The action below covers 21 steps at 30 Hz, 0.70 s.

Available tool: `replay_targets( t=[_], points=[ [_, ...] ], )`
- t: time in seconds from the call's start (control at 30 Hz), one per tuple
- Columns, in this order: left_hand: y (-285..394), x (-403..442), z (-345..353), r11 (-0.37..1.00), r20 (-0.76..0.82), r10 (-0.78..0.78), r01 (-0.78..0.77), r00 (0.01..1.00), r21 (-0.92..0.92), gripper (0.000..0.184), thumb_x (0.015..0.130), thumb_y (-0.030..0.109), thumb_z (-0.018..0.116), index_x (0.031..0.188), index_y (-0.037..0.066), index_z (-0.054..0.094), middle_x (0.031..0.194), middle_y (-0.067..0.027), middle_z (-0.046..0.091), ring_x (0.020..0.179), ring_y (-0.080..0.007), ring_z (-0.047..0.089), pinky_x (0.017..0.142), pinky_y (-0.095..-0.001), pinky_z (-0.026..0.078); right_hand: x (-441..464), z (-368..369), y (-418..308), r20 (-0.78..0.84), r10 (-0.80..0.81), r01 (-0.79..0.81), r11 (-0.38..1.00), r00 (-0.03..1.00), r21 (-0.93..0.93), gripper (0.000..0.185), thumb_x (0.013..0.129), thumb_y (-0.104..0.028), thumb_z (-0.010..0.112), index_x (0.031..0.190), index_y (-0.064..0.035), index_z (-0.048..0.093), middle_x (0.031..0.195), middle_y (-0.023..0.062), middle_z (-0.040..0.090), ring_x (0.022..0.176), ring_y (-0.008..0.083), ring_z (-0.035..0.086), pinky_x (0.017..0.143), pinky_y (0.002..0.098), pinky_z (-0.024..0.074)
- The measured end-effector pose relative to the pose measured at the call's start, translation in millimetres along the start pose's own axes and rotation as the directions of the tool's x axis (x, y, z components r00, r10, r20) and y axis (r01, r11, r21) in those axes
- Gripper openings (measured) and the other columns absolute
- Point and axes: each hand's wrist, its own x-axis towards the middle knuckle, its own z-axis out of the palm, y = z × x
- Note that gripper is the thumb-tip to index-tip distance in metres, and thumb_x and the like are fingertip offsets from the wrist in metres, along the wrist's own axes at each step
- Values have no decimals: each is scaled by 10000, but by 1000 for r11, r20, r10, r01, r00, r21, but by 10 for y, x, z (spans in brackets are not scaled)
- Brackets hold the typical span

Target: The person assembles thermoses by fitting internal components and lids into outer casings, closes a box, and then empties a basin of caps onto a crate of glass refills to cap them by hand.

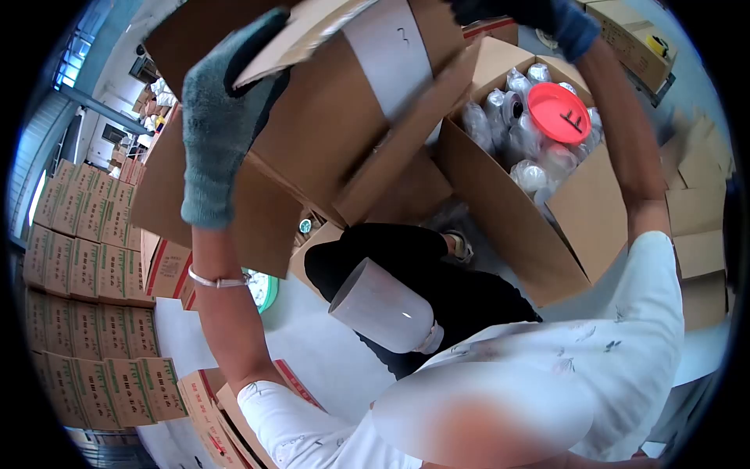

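A large open cardboard box is held up tilted in front of me, a white label strip with a handwritten mark on its side. My left hand, in a grey-green glove with a dark palm, is closed on the box's flap at the left. At the top edge of the view, my right hand in a dark blue glove grips the box's far right edge; its fingers are partly cut off. A whitish translucent plastic container with a narrow neck lies across my lap.
An open carton to the right holds several plastic-wrapped items and a red round dish. Stacked printed cartons line the left side. A green-rimmed tub stands on the floor, and flattened cardboard sits at far right.
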Motion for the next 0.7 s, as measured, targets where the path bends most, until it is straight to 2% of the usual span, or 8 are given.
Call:
replay_targets(
  t=[0.07,0.17,0.3,0.33,0.4,0.47,0.53,0.7],
  points=[
    [-254,-168,-31,967,42,64,-72,997,245,466,748,34,680,1208,67,613,1111,-127,659,1019,-214,644,914,-303,503,-27,299,289,-413,-280,180,948,867,-264,627,851,-618,533,959,-8,623,755,94,638,618,209,588,580,328,491],
    [-495,-261,-161,995,-109,-51,60,993,80,655,683,-155,461,1302,50,525,1227,-150,597,1151,-231,568,1000,-303,441,492,-531,1337,-128,-573,556,818,810,-145,494,975,-299,491,1344,24,431,1183,118,592,958,168,628,853,278,520],
    [-812,-202,-341,892,-147,76,-1,986,452,815,603,-201,351,1365,69,455,1290,-175,556,1210,-292,529,1017,-315,422,1172,-549,2460,-330,-210,122,956,920,-268,484,949,-284,520,1405,-145,431,1303,-44,519,1030,98,527,915,249,429],
    [-778,-100,-274,887,-158,103,-19,982,461,818,598,-192,355,1363,79,458,1283,-184,558,1202,-305,533,1006,-322,428,1549,-696,2774,-323,-333,118,834,886,-539,414,965,-254,483,1337,-73,498,1341,12,528,1206,120,471,975,276,404],
    [-824,71,-81,907,-201,109,-14,974,421,798,600,-166,372,1343,102,482,1249,-202,573,1170,-341,548,965,-346,445,1751,-551,2866,-287,-480,364,853,829,-374,394,983,-281,454,1298,-55,522,1337,59,532,1226,190,474,983,281,384],
    [-638,256,95,892,-155,123,-41,980,451,773,616,-177,377,1326,105,497,1232,-208,580,1164,-351,549,972,-353,440,2091,-717,2921,-342,-459,384,884,820,-266,456,977,-401,440,1261,-59,545,1249,70,572,1164,212,509,978,288,390],
    [-440,277,207,904,-102,121,-67,987,422,770,621,-182,366,1325,100,502,1235,-200,583,1184,-340,540,1000,-343,418,2012,-723,2791,-476,-455,193,844,752,-501,503,967,-466,433,1255,-71,552,1187,56,594,1090,188,543,944,275,410],
    [-804,-100,45,957,-102,52,-20,993,289,669,661,-114,438,1320,-2,469,1298,-190,532,1218,-308,515,1039,-355,393,1080,-643,2484,-315,25,27,986,949,162,585,950,-525,433,1316,-76,515,1272,84,565,1171,152,505,966,309,421]
  ],
)
